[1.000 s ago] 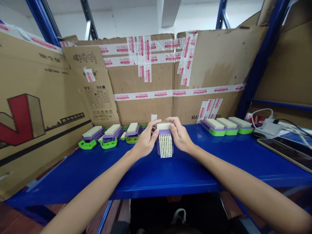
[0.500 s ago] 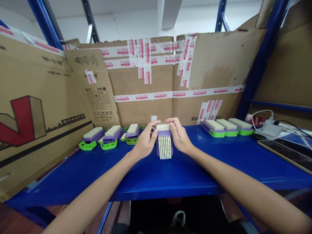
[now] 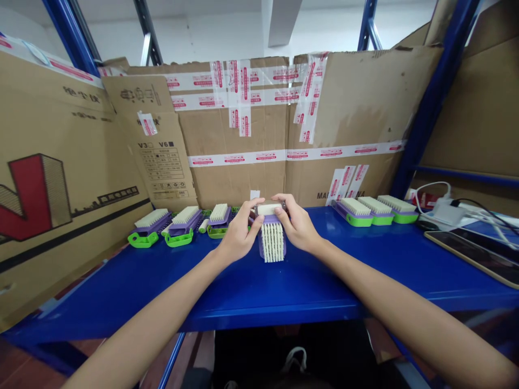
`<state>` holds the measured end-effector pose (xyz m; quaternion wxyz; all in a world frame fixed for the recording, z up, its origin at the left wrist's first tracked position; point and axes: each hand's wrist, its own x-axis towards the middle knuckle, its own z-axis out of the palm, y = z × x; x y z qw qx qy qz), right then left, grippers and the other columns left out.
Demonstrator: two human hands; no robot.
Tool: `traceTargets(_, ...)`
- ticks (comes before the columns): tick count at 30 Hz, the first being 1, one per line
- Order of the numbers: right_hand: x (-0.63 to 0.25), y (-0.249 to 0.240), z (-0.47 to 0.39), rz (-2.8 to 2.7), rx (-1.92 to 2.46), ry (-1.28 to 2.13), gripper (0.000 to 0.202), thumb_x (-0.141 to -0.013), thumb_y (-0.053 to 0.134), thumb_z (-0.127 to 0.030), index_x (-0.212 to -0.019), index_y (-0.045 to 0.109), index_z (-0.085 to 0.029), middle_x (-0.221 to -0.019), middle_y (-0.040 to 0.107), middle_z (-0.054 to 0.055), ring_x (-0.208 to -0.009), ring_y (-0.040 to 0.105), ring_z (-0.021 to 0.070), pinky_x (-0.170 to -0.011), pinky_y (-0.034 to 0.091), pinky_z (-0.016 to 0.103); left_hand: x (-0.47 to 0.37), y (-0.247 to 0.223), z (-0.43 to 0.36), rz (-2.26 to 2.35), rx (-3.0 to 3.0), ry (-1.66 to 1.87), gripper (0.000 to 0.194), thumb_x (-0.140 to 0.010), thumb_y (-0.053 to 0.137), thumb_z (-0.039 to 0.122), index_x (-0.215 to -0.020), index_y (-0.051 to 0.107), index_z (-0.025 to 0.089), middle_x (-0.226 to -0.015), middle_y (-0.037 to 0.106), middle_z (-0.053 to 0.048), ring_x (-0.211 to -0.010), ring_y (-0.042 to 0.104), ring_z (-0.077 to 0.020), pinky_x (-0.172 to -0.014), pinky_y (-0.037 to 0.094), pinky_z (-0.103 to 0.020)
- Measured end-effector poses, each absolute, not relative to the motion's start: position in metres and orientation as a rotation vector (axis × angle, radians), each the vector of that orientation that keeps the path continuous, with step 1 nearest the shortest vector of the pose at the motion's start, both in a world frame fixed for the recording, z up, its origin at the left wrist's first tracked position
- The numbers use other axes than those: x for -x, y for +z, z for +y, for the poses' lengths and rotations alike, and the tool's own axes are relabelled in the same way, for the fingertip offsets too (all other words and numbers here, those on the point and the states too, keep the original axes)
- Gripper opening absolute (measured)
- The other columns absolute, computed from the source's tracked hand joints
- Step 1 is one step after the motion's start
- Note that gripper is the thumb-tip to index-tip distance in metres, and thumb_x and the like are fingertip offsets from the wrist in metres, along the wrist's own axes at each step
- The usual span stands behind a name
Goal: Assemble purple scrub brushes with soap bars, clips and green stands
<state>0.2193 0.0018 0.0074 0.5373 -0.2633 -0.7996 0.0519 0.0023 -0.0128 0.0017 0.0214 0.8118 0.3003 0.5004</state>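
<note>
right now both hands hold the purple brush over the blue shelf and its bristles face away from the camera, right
Not quite. Both the left hand and right hand hold the purple brush over the blue shelf, but the head view shows its bristles facing the camera.

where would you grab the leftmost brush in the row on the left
By its purple back, pinched across the two long sides from above. The leftmost brush lies with its cream bristles up and its green looped handle toward the shelf's front edge; its outer left side is free, and another brush sits close on its right.

A warehouse packing bay: blue steel racking [image 3: 430,102], taped cardboard cartons [image 3: 243,129].
</note>
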Motion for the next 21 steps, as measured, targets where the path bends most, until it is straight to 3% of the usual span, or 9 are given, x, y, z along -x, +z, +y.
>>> traceTargets(9,-0.2198,0.0081,0.0019,-1.923,0.618,0.089,0.034,-0.115,0.041,-0.049,-0.136,0.054,-0.026,-0.127,0.073,0.01,-0.104,0.073,0.0251,-0.093,0.059,0.041,-0.0019,0.002,-0.0143,0.934,-2.526,1.584,0.041,-0.114,0.049,0.043,-0.151,0.05,0.027,-0.138,0.064,-0.011,-0.11,0.068,-0.0233,-0.092,0.058,-0.039)
traceTargets(21,-0.2222,0.0095,0.0014,-1.944,0.62,0.033,0.032,-0.115,0.043,-0.047,-0.136,0.054,-0.026,-0.124,0.074,0.01,-0.097,0.073,0.0244,-0.088,0.06,0.04,-0.0025,0.0015,-0.0161,0.92,-2.543,1.623,0.039,-0.114,0.049,0.041,-0.15,0.051,0.026,-0.14,0.064,-0.012,-0.115,0.068,-0.0244,-0.094,0.059,-0.04)
